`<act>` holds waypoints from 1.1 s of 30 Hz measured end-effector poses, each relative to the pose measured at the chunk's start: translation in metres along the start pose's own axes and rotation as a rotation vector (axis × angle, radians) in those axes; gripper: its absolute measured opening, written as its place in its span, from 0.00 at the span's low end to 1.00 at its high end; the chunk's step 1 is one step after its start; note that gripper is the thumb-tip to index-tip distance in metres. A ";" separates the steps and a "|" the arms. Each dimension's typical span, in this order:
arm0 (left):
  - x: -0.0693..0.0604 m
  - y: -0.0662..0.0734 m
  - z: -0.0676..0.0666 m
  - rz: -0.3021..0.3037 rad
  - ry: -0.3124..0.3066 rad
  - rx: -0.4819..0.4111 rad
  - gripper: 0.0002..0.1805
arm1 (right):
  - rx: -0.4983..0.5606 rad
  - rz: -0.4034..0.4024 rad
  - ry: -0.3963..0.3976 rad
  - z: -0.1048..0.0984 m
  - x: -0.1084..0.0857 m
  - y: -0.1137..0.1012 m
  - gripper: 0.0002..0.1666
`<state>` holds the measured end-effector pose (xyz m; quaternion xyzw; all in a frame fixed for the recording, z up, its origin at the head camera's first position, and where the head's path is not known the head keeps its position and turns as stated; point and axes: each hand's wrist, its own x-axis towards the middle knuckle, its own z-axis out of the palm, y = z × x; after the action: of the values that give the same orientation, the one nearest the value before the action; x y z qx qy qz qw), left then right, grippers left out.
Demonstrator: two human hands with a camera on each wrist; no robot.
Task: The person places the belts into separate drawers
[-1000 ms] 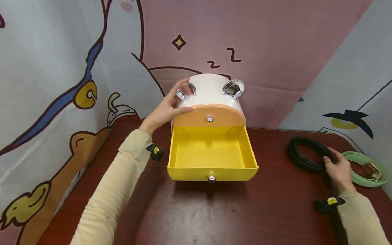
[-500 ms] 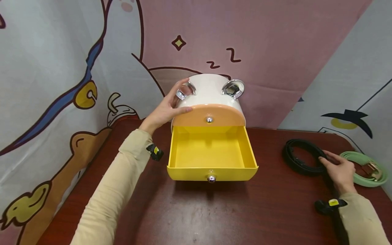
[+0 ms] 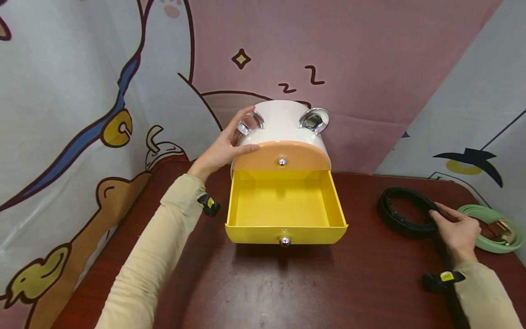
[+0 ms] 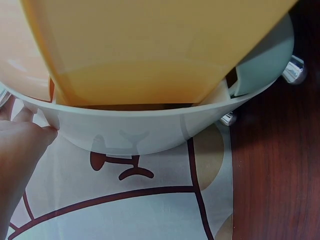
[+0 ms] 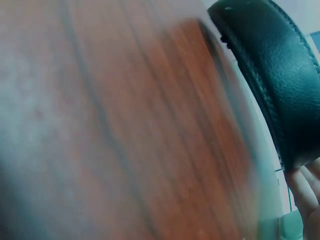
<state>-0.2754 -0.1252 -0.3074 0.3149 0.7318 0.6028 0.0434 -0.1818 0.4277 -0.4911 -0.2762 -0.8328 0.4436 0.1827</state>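
A small white drawer cabinet (image 3: 283,121) with silver ears stands against the back cloth. Its yellow lower drawer (image 3: 286,235) is pulled out, and nothing lies inside; the orange upper drawer (image 3: 263,157) is in. At the cabinet's upper left, my left hand (image 3: 223,148) holds on, thumb on the orange front and fingers by the ear. To the right, my right hand (image 3: 458,230) pinches the near right side of a coiled black leather belt (image 3: 390,214) between thumb and fingers. The right wrist view shows the belt (image 5: 280,85) large, with fingertips (image 5: 305,192) at its lower edge.
A coiled green belt (image 3: 478,211) with a gold buckle lies just right of my right hand. The dark red-brown table (image 3: 263,288) spreads under everything. A printed cartoon cloth (image 3: 370,68) hangs behind and at the left.
My right hand has drawn slightly right, with its grip shifted on the black belt. The coil has moved a little left and toward me. The left hand keeps its place on the cabinet.
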 end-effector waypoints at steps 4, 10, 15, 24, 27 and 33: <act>0.000 0.000 0.000 -0.001 -0.001 0.000 0.45 | -0.003 -0.001 0.032 0.001 -0.002 -0.005 0.28; 0.000 0.000 0.000 -0.023 0.005 -0.011 0.46 | 0.023 -0.008 0.050 0.000 -0.007 -0.014 0.26; 0.000 0.000 0.000 -0.027 0.004 -0.013 0.46 | -0.001 -0.001 0.037 -0.001 -0.011 -0.018 0.28; -0.001 0.001 0.000 -0.015 0.009 0.006 0.46 | 0.032 -0.046 0.050 -0.005 -0.018 -0.039 0.25; 0.000 0.001 0.000 -0.010 0.007 0.005 0.46 | 0.055 -0.094 0.041 -0.006 -0.021 -0.047 0.24; 0.000 0.001 0.000 -0.010 0.002 0.003 0.46 | 0.069 -0.204 0.027 -0.007 -0.029 -0.062 0.24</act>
<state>-0.2747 -0.1251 -0.3063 0.3106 0.7344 0.6018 0.0455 -0.1740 0.3855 -0.4369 -0.1897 -0.8384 0.4472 0.2474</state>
